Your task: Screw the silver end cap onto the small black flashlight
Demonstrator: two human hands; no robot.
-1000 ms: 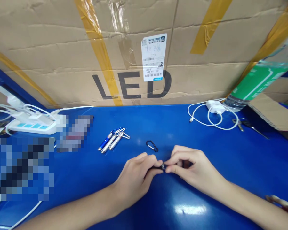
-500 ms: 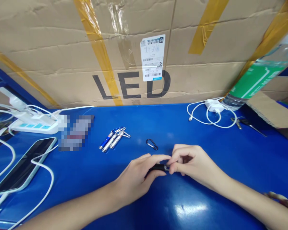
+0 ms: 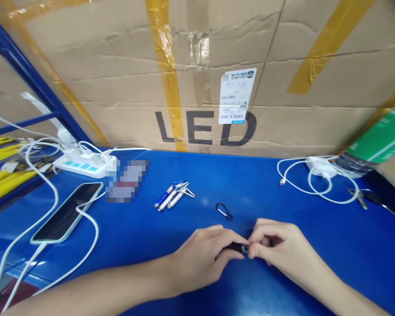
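Black, slim pen-shaped torch (image 3: 235,246) pinched in the left hand (image 3: 204,259) low over the blue glossy tabletop (image 3: 316,237) — fingers clamped along its barrel, silvery tip meeting the right hand (image 3: 276,245), thumb and forefinger closed on that end. Just behind, lying flat and apart: black metal carabiner clip (image 3: 224,211), and further left three small keychain torches (image 3: 173,196) side by side. Beyond, against the back — brown cardboard box printed LED (image 3: 204,87).

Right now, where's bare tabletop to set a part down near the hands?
Bare blue between carabiner and white cable; also between phone and left hand. Crowded: power strip corner with its cables, and by the mini torches.
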